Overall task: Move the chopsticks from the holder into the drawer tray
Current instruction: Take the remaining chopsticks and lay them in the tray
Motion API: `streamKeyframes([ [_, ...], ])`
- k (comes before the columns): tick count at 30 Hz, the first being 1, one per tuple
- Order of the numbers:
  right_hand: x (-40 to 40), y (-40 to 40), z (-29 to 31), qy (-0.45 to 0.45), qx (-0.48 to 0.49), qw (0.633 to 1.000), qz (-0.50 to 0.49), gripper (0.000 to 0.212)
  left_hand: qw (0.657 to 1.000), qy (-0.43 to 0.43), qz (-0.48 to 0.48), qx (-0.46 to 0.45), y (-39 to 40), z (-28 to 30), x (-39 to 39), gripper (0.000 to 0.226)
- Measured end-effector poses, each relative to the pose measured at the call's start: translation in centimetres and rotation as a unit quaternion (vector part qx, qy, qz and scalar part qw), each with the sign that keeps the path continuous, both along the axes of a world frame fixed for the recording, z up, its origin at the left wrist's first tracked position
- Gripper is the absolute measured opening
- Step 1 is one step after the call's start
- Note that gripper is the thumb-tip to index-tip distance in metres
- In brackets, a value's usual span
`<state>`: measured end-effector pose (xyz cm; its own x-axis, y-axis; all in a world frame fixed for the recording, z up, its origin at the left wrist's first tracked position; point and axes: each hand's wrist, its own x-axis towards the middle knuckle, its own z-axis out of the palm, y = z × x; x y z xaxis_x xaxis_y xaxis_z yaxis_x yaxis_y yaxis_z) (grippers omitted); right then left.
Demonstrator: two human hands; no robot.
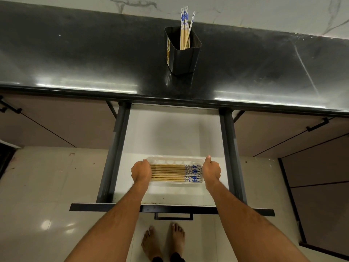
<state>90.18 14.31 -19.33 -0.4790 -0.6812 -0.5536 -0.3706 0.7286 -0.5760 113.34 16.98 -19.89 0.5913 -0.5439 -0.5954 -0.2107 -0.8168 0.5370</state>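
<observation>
The left hand (pixel 141 172) is curled against the left end of the clear plastic tray (pixel 175 161), and the right hand (pixel 211 170) cups the right end, its thumb lifted along the tray's far corner. Both look closed on the tray's short ends, though the fingers are tucked out of sight. My guess is that holding it from both ends lets the person square it up or keep it from sliding on the smooth white floor of the open drawer (pixel 170 133).

Between the hands, a row of chopsticks (pixel 170 173) lies flat, side by side, the plain wooden tips towards the left and the blue-and-white patterned ends towards the right. Laid all one way like that, they pack neatly and fill much of the tray.

Further out, up on the dark countertop (pixel 75 59), the black holder (pixel 182 53) stands upright, well apart from the drawer. A few remaining chopsticks (pixel 184 29) lean inside it, patterned ends up. So the job seems well along but unfinished.
</observation>
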Motion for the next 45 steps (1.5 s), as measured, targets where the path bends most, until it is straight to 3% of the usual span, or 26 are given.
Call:
streamKeyframes([
  [4, 0.3, 0.1, 0.8, 0.045, -0.010, 0.997, 0.068, 0.053, 0.999, -0.015, -0.030, -0.021, 0.3, 0.4, 0.2, 0.038],
  [8, 0.7, 0.0, 2.8, 0.123, -0.058, 0.972, 0.194, 0.047, 0.984, -0.089, -0.136, -0.071, -0.3, 2.2, 0.6, 0.039],
  [12, 1.2, -1.4, 6.3, 0.201, -0.128, 0.926, 0.293, 0.037, 0.925, -0.235, -0.251, -0.165, -2.5, 6.4, 0.6, 0.026],
  [15, 1.6, -2.9, 9.5, 0.263, -0.197, 0.880, 0.342, 0.032, 0.879, -0.295, -0.291, -0.236, -4.6, 10.2, 0.6, 0.025],
  [19, 2.2, -6.0, 14.4, 0.362, -0.226, 0.801, 0.421, 0.055, 0.825, -0.350, -0.349, -0.274, -7.5, 15.3, 0.7, 0.046],
  [22, 2.8, -8.7, 18.4, 0.396, -0.256, 0.770, 0.429, 0.062, 0.793, -0.385, -0.369, -0.294, -10.2, 19.4, 0.7, 0.055],
  [31, 4.3, -18.5, 27.9, 0.416, -0.372, 0.735, 0.385, 0.058, 0.730, -0.441, -0.374, -0.364, -19.7, 28.9, -0.3, 0.053],
  [37, 5.1, -25.4, 29.5, 0.409, -0.385, 0.724, 0.400, 0.056, 0.724, -0.458, -0.373, -0.356, -26.0, 30.6, -1.8, 0.053],
  [45, 5.7, -32.4, 28.8, 0.389, -0.377, 0.719, 0.435, 0.059, 0.729, -0.463, -0.374, -0.337, -32.3, 28.8, -2.7, 0.053],
])
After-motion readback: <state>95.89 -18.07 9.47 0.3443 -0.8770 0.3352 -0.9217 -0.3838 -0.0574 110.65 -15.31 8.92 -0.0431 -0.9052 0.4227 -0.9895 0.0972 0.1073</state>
